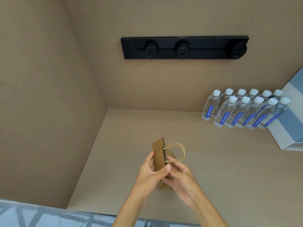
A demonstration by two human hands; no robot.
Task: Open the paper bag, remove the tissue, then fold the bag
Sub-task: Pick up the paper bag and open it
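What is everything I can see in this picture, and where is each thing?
paper bag: one, brown, held flat above the counter, handles to the right
handles: two loops, tan, on the bag's mouth
water bottles: eleven, clear with white caps and blue labels, two rows, back right
socket strip: one, black, three round sockets, on the back wall
box: one, white and grey-blue, right edge, partly out of view
counter: one, beige
left hand: gripping the bag
right hand: pinching the bag's mouth edge
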